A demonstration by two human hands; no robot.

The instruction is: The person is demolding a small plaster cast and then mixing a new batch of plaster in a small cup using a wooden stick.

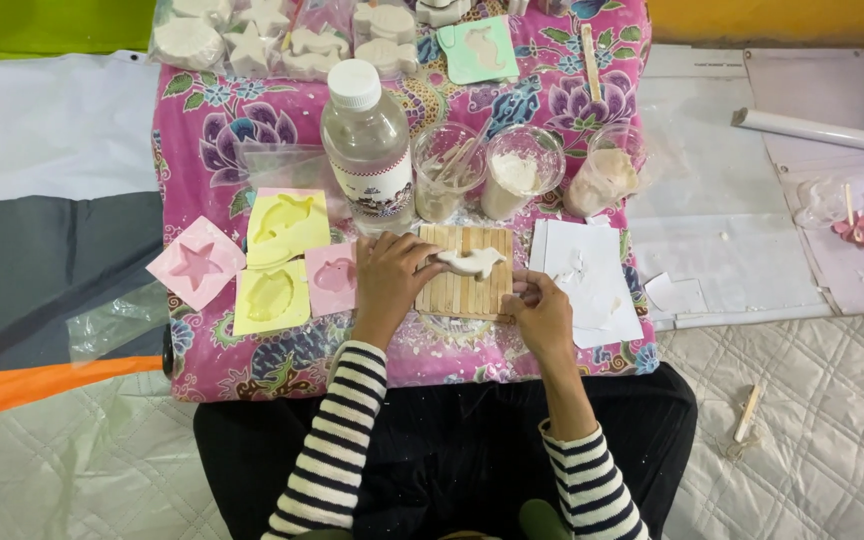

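- Far left on the floral-cloth desk [592, 110]: pink star mould [196, 264], lying flat.
- Just right of it: two yellow moulds, upper [288, 222] and lower [271, 298], edges touching, with a small pink mould [333, 276] beside the lower one.
- Behind these: clear bottle with white cap [368, 145], upright.
- Left hand [388, 282], striped sleeve: resting partly on the small pink mould and on the left edge of the wooden stick mat [465, 290]; fingertips pinching the tail end of the white plaster dolphin [472, 262].
- White plaster dolphin: lying across the upper part of the stick mat, between the two hands, grasped at its left end by the left hand.
- Behind the mat: three clear plastic cups in a row, first [447, 170] with sticks inside, second [520, 170] with white powder, third [604, 172] with beige powder.
- Right hand [542, 312]: at the lower right corner of the mat, fingers loosely curled, just beside the dolphin's right end but not touching it; holding anything or not cannot be told.
- Right of that hand: white paper sheets [592, 280] with plaster smears, touching the mat's right edge.
- Top of the desk: bag of white plaster casts [282, 40] and a green mould [480, 48].
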